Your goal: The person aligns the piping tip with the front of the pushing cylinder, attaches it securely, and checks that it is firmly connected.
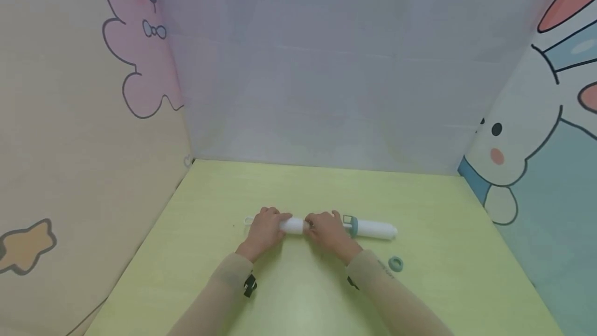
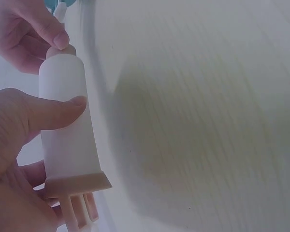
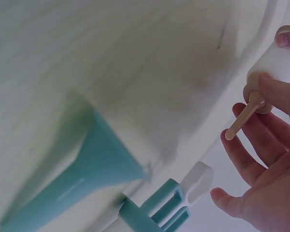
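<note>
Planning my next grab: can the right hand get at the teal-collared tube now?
Probably yes: the teal-collared tube lies close beside the right hand with nothing blocking it, though that hand must first release the beige end it holds.

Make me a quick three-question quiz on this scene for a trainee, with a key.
1. True or false: the left hand grips the white cylinder with a beige flange.
2. Where is the white cylinder with a teal collar? A: left of the left hand. B: between the hands. C: right of the right hand.
3. Fill in: the ___ hand touches the rounded beige end piece.
Key: 1 true; 2 C; 3 right.
</note>
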`<state>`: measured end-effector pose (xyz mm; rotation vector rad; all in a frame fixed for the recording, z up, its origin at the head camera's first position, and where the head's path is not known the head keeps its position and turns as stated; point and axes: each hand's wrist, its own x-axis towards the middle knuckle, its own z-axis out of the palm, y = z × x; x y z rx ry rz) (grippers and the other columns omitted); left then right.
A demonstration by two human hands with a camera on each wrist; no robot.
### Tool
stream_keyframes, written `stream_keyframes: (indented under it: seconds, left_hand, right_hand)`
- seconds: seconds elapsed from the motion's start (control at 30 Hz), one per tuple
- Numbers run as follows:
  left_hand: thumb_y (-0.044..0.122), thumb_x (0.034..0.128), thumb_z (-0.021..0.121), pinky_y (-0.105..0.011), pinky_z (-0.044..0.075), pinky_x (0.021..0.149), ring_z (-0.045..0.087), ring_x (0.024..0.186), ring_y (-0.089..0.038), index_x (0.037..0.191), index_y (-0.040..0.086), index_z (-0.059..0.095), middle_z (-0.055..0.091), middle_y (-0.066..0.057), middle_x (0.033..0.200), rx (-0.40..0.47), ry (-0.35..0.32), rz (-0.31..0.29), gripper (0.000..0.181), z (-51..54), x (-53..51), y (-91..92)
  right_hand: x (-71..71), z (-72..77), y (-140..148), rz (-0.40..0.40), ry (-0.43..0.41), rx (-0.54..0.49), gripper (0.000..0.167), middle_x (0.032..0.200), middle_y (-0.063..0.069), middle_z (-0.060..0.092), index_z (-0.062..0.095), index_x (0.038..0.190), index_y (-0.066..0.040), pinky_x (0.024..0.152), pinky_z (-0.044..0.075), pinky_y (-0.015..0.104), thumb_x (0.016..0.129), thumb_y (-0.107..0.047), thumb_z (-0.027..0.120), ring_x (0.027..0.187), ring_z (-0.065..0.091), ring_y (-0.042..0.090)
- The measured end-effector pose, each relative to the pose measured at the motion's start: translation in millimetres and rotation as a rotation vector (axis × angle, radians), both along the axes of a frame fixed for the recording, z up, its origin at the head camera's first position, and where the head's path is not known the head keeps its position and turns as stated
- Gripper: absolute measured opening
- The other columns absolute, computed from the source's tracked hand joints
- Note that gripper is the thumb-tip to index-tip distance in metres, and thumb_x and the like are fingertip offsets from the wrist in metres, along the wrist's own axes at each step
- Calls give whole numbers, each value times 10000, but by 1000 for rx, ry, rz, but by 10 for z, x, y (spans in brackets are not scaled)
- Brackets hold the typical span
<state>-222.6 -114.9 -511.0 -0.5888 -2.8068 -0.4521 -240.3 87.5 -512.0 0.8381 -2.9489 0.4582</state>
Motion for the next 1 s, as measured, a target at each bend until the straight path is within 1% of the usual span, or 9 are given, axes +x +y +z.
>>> stream_keyframes:
  seconds: [0.2, 0.3, 0.43, 0.6, 1.0]
  left_hand:
    - [56, 696, 798, -450, 468, 754, 554, 905, -331, 1106, 144, 716, 643, -116, 971, -8, 6, 2, 427, -62, -50, -16]
    - [60, 702, 793, -452, 464, 759, 551, 910, -331, 1114, 147, 712, 642, -113, 978, -13, -6, -1, 429, -87, -73, -24]
    - [54, 708, 785, -455, 460, 759, 544, 914, -331, 1122, 148, 709, 637, -115, 988, -8, -26, 3, 432, -100, -83, -29]
    - [50, 707, 777, -451, 453, 763, 535, 923, -326, 1136, 147, 703, 632, -115, 1003, -4, -47, 7, 446, -109, -81, -31]
    - [47, 705, 768, -458, 461, 750, 540, 915, -345, 1135, 145, 701, 629, -132, 1001, -21, -40, 4, 446, -148, -97, -37]
  right_hand:
    - [-17, -46, -14, -4, 15, 16, 235, 989, -8, 692, 682, 1065, -158, 981, 240, 643, 872, -292, 685, 953, 616, 240]
    - [-23, -67, -9, -2, 25, 18, 237, 977, -4, 693, 681, 1066, -161, 982, 237, 643, 876, -302, 682, 945, 617, 242]
    - [-31, -93, -6, 13, 24, 22, 244, 981, 3, 691, 675, 1077, -151, 992, 234, 629, 889, -307, 668, 941, 619, 241]
    - [-36, -100, -12, 35, 29, 25, 240, 976, 16, 693, 676, 1069, -128, 996, 265, 603, 889, -288, 674, 927, 633, 243]
    - [-55, -138, -14, 52, 35, 19, 267, 990, 31, 688, 665, 1081, -114, 995, 286, 583, 870, -274, 696, 926, 630, 255]
